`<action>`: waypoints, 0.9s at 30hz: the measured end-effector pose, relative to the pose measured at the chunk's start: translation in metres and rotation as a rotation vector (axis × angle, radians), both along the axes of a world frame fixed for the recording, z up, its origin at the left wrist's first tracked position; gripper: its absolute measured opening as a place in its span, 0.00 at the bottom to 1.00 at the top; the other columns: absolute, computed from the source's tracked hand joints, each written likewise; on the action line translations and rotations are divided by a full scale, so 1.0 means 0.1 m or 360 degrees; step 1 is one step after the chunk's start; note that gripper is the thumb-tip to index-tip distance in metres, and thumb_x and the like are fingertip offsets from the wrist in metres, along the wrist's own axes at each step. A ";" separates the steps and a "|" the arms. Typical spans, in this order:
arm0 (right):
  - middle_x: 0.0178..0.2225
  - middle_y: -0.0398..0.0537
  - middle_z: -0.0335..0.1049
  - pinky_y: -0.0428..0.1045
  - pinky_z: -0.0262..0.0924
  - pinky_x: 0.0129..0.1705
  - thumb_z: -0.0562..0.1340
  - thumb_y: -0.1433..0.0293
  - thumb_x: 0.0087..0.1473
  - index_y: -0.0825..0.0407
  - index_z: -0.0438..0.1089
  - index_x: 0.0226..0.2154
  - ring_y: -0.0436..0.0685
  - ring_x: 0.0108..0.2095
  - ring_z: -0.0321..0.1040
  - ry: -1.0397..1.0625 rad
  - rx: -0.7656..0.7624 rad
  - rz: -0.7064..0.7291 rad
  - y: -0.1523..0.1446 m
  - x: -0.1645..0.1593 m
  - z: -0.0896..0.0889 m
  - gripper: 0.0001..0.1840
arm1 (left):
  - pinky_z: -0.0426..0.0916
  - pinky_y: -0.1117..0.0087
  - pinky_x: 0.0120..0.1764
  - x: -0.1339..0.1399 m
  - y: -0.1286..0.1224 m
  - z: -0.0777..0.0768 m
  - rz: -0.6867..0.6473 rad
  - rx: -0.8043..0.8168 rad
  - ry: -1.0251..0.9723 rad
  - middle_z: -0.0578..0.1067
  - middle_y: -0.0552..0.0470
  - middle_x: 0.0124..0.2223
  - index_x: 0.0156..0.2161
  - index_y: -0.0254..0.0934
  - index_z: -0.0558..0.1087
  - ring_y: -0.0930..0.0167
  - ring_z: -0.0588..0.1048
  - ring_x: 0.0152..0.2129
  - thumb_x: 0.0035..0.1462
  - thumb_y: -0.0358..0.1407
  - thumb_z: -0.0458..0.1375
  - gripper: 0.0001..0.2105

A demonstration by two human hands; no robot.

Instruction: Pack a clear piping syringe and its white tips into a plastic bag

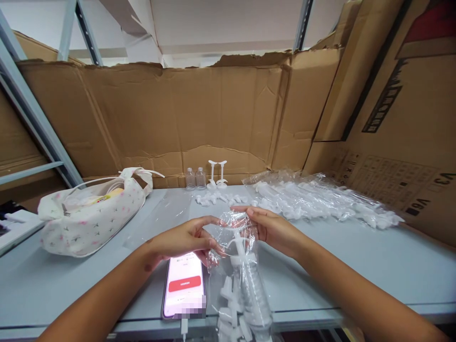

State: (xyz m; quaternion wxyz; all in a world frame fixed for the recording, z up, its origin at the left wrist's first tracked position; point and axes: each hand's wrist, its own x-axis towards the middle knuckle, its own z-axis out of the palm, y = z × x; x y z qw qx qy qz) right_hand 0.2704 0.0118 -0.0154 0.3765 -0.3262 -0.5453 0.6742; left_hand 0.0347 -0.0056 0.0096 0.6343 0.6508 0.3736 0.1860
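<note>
Your left hand [183, 240] and your right hand [272, 229] both hold the top of a clear plastic bag [239, 270] above the near edge of the pale grey surface [374, 266]. The fingers of your left hand are pressed together, pinching the bag's left upper edge, and the fingers of your right hand are pinching its right upper edge, so the mouth of the bag is held between the two hands. The bag hangs down from your grip toward the bottom of the view and holds a transparent plastic bottle [254, 292] with a white pump top, plus several small white plastic parts [228, 308] gathered at its lower left. Just below your left hand, a smartphone with a lit pink and red screen [184, 285] lies flat on the surface, touching or very near the bag's left side. Farther back, a white fabric pouch with small pink flowers [92, 216] sits to the left, two small clear bottles [195, 178] and two white upright stands [217, 175] stand by the brown cardboard wall [178, 114], loose white pieces [213, 198] lie before them, and a heap of filled clear bags [320, 199] spreads to the right.
</note>
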 end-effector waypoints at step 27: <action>0.28 0.43 0.67 0.48 0.58 0.32 0.61 0.64 0.52 0.49 0.68 0.43 0.49 0.26 0.63 -0.0032 0.0424 -0.0223 0.07 0.04 -0.06 0.15 | 0.65 0.71 0.29 0.08 0.01 -0.10 0.0340 0.0705 -0.0290 0.71 0.56 0.24 0.44 0.37 0.67 0.75 0.70 0.22 0.58 0.33 0.50 0.09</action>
